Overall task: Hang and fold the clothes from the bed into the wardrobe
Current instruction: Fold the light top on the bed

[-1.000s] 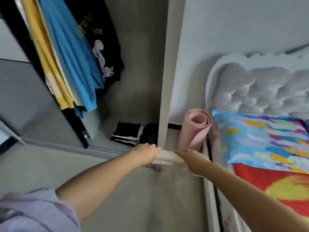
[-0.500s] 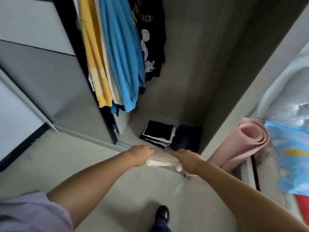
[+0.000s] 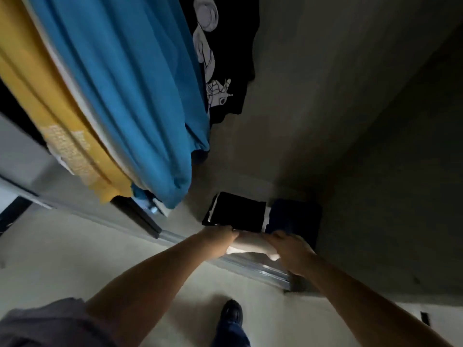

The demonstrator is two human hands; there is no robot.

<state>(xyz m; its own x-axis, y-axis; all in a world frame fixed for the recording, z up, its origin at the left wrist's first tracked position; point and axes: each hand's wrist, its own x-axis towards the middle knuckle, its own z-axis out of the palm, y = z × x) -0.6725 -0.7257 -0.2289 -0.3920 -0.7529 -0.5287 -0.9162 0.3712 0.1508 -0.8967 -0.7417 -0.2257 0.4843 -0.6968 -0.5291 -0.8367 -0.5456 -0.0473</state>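
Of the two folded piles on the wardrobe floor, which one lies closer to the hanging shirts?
The black folded pile; it lies left of the navy pile, beneath the blue shirt.

blue shirt (image 3: 130, 91): soft matt cloth, hanging in smooth folds.
yellow shirt (image 3: 50, 101): matt cloth with a rough-looking pale print.
folded pale garment (image 3: 250, 244): smooth cloth, perhaps cotton; blurred.
door track (image 3: 260, 267): shiny metal.
floor (image 3: 62, 259): smooth, faintly glossy.
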